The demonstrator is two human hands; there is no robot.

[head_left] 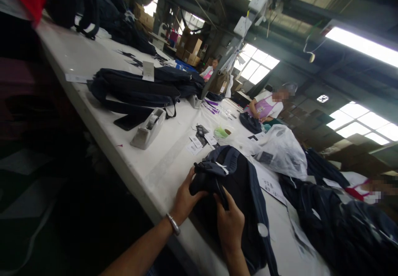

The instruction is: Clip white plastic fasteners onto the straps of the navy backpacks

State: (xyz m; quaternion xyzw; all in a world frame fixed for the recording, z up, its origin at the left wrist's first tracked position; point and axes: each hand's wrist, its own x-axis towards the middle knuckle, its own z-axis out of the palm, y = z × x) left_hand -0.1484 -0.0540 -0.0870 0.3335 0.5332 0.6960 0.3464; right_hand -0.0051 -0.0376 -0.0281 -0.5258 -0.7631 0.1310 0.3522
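Navy and black fabric backpack (248,201) lies on the white tabletop (168,156), along its near edge. The left hand (185,197) and right hand (230,222), close together, both grip a black part of it. Farther along that edge stands a grey tape dispenser (147,131), with dark bags (133,85) beyond.

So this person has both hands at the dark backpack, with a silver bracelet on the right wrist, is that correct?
Not quite: the head view shows the silver bracelet on the wrist of the left hand, not the right hand. Both are indeed at the dark backpack.
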